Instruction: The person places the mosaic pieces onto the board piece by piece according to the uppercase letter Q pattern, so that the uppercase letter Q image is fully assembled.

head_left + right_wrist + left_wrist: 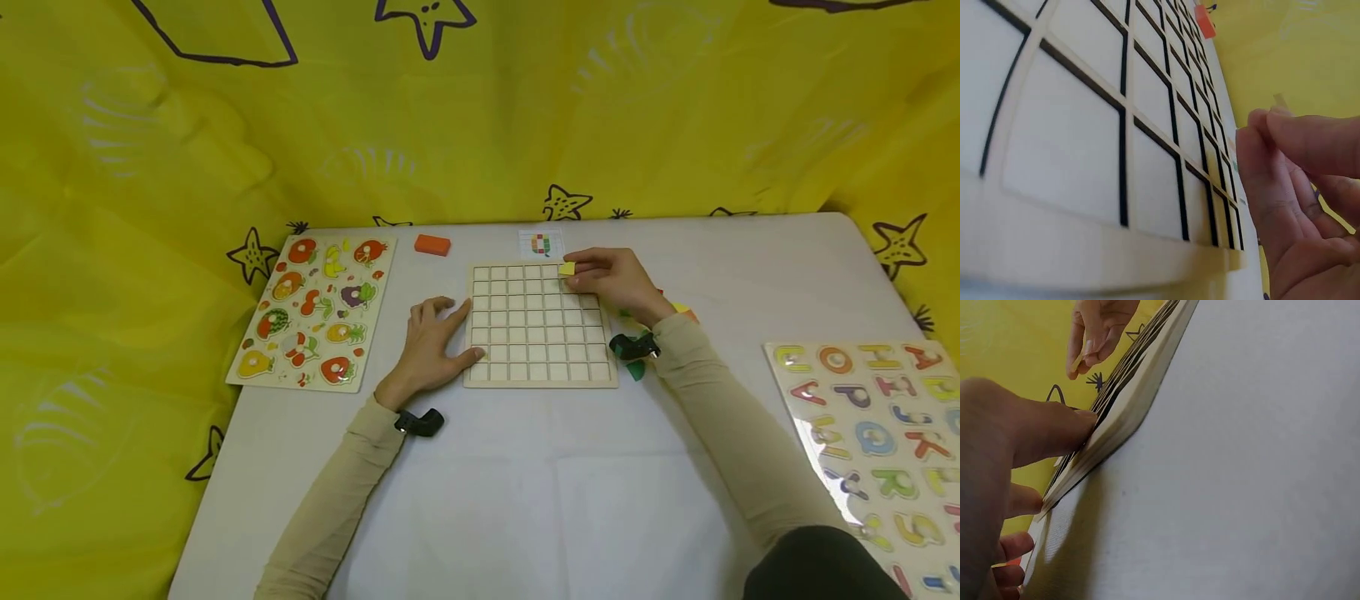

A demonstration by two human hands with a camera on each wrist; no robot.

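Note:
A wooden grid board point(540, 383) with square cells lies on the white table. My right hand point(615, 279) pinches a small yellow square tile point(567, 269) between thumb and fingers, over the board's top edge near the right. In the right wrist view, the pinching fingertips point(1260, 125) hide most of the tile. My left hand point(431, 346) rests at the board's left side, its thumb point(1060, 428) on the rim and the index fingertip against the edge. Behind the board lies a small printed card point(540, 244) with a coloured square pattern.
Loose coloured pieces point(636, 369) lie right of the board, partly hidden under my right wrist. An orange block point(432, 244) sits at the back. A fruit puzzle board point(311, 312) lies left, a letter puzzle board point(873, 437) right. Yellow cloth point(480, 142) hangs behind the table.

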